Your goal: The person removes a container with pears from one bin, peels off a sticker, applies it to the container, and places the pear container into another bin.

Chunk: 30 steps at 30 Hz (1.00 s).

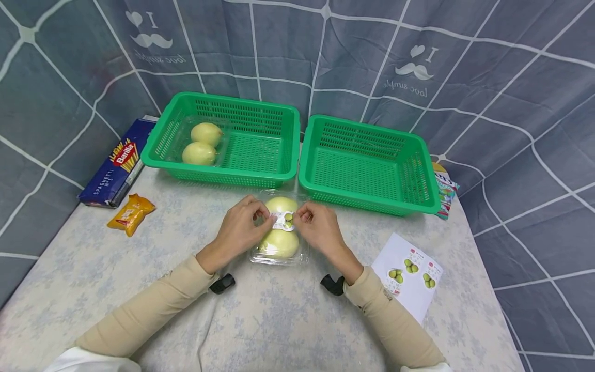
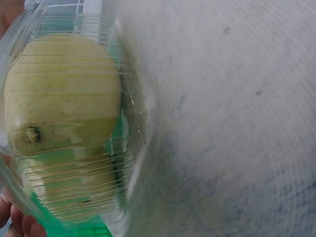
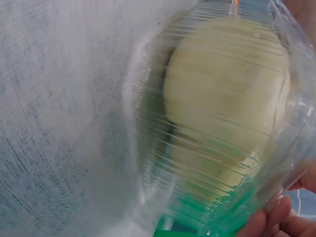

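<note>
A clear plastic clamshell box stands on the table with two pale yellow-green melons inside. Across its lid, between the melons, lies a white label printed with green fruit. My left hand pinches the label's left end between thumb and forefinger. At the other end, my right hand does the same. Seen from the side in the left wrist view, a melon shows through the ribbed wall. The right wrist view shows a melon too, with fingertips beside the box.
Behind stand two green baskets; the left basket holds another clear box with two melons, the right basket has nothing in it. A label sheet lies right. Left are a spaghetti box and an orange packet; another packet sits far right.
</note>
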Motion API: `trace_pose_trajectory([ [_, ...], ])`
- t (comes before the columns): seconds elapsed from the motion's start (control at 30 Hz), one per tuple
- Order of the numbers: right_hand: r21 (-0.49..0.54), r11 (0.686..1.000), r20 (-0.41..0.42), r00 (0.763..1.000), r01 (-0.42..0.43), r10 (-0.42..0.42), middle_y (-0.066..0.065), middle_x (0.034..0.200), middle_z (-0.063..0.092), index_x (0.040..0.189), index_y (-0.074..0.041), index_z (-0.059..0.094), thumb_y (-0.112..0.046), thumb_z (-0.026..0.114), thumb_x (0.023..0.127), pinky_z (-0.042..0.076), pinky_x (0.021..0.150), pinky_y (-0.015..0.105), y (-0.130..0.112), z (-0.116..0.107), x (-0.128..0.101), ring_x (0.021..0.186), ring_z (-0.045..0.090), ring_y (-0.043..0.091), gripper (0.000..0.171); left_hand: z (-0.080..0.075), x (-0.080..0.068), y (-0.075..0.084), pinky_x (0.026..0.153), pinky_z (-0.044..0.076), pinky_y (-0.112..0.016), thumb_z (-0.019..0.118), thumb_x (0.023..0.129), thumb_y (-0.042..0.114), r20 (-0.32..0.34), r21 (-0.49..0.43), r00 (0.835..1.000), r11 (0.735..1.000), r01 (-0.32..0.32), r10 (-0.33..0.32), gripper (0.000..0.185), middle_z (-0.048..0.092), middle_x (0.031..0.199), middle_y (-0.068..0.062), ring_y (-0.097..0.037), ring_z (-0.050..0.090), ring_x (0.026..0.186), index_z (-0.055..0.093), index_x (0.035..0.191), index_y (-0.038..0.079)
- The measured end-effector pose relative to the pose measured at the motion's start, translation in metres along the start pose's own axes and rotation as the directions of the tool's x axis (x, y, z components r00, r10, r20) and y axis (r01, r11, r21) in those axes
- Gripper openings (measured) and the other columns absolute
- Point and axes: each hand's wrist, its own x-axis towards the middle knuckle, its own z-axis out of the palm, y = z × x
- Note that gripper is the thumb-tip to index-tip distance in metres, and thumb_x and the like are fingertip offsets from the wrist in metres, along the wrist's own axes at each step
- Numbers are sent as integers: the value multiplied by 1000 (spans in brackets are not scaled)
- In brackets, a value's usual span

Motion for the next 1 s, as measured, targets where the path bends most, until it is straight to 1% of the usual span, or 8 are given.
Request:
trace_pose_trajectory([
  [0.1, -38, 999, -10, 1000, 29, -30, 4, 68, 65, 78, -8, 73, -12, 66, 86, 43, 57, 22, 1, 2, -1, 61, 54, 11, 11, 1, 0, -1, 62, 41, -27, 77, 86, 22, 5, 0, 1000, 1000, 14, -14, 14, 57, 80, -4, -16, 51, 71, 70, 83, 10],
  [0.2, -70, 997, -17, 999, 37, -38, 2, 66, 63, 77, -8, 72, -13, 67, 85, 42, 55, 21, 1, 4, -1, 59, 52, 10, 10, 1, 0, -2, 61, 39, -27, 75, 87, 21, 12, -4, 1000, 1000, 25, -25, 13, 57, 80, -3, -14, 49, 69, 70, 91, 10],
  [0.3, -96, 994, -27, 999, 44, -47, 2, 64, 63, 77, -8, 72, -14, 69, 85, 40, 53, 21, 0, 5, -2, 57, 50, 9, 11, 1, 1, -2, 60, 38, -26, 73, 88, 18, 10, -16, 1000, 1000, 22, -22, 13, 56, 80, -3, -14, 48, 68, 70, 97, 9],
  [0.43, -134, 989, -34, 997, 62, -67, 2, 63, 64, 77, -7, 73, -16, 73, 85, 38, 52, 21, -1, 5, -1, 54, 48, 7, 12, 0, 2, -3, 60, 37, -26, 72, 90, 15, 7, -35, 1000, 999, 11, -11, 13, 55, 79, -3, -13, 46, 67, 70, 100, 8],
  [0.67, -177, 984, -2, 1000, 29, -30, 2, 65, 65, 79, -7, 74, -18, 75, 85, 38, 53, 22, -4, 3, 1, 56, 50, 9, 13, -1, 2, -3, 59, 37, -25, 72, 90, 14, 13, -54, 1000, 998, 12, -11, 13, 54, 79, -3, -13, 46, 66, 70, 101, 8],
  [0.83, -167, 986, 16, 1000, 7, -4, 2, 65, 64, 83, -8, 74, -21, 76, 87, 38, 52, 23, -5, 1, 1, 54, 49, 11, 14, -1, 2, -4, 59, 37, -26, 72, 91, 13, 14, -66, 1000, 998, 13, -12, 12, 53, 78, -3, -13, 46, 65, 70, 101, 8],
  [1.0, -138, 990, 6, 999, -41, 42, 2, 68, 59, 90, -7, 67, -25, 79, 87, 39, 54, 25, -2, -2, 3, 56, 49, 12, 22, -1, 2, -4, 59, 38, -26, 71, 91, 13, 12, -76, 1000, 997, 19, -18, 10, 53, 78, -4, -13, 45, 65, 70, 100, 9],
])
